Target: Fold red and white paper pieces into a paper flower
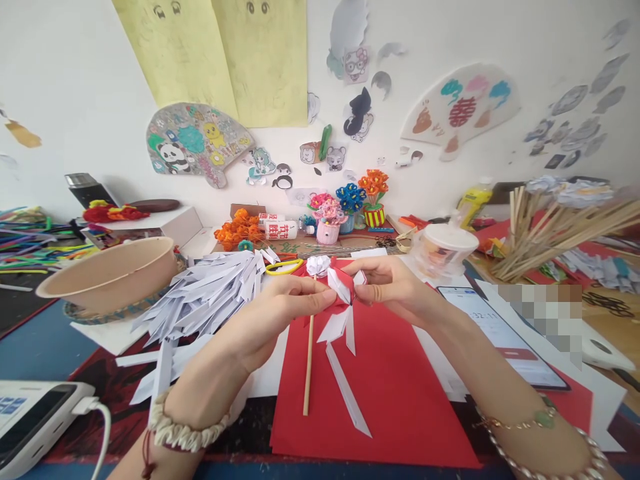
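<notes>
My left hand pinches the top of a thin wooden stick that hangs down over a red paper sheet. At the stick's top is a paper flower of white folded strips, with long white strips trailing below. My right hand is closed on the flower's right side, fingers pressed to a white petal. Both wrists wear bead bracelets.
A heap of white folded paper strips lies left of the hands, beside a tan bowl. A phone lies at right, a bundle of wooden sticks behind it. A lidded plastic cup, pipe-cleaner flower pots and a glue bottle stand at the back.
</notes>
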The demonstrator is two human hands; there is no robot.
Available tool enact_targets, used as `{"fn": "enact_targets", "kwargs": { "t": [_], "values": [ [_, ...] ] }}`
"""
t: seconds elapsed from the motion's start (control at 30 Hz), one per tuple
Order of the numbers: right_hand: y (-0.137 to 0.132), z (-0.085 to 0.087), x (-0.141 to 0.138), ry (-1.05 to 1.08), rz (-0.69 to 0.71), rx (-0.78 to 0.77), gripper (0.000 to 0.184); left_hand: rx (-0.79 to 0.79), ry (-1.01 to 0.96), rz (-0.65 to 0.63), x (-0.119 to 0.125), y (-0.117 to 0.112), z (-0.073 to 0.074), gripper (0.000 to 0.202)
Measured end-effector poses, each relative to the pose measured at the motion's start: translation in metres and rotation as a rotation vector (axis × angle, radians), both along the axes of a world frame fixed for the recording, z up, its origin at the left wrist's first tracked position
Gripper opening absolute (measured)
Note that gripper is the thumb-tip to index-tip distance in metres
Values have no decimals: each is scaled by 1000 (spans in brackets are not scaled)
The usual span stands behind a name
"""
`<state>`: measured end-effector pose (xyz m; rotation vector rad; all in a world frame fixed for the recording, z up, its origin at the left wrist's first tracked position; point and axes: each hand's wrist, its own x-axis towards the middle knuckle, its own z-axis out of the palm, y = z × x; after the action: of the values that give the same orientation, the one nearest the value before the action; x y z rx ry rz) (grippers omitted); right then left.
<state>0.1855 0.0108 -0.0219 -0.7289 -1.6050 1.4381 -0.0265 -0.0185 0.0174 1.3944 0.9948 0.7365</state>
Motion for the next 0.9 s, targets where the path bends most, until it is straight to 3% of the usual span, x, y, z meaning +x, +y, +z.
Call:
{"fn": "enact_targets", "kwargs": {
  "t": [0.1,0.3,0.47,0.73,0.9],
  "values": [
    [0,1,0,23,7,-28,22,35,21,5,0,0,1,29],
    [4,-2,1,18,53,-95,21,-67,-21,-14,-2,2,-2,26],
    [8,-5,5,57,26,-201,25,30,-38,15,-3,3,-3,14],
    [6,1,3,144,4,-301,28,57,-194,166,2,2,-9,11],
    [5,3,1,124,8,-298,22,216,-36,146,2,0,-5,12]
  ]
}}
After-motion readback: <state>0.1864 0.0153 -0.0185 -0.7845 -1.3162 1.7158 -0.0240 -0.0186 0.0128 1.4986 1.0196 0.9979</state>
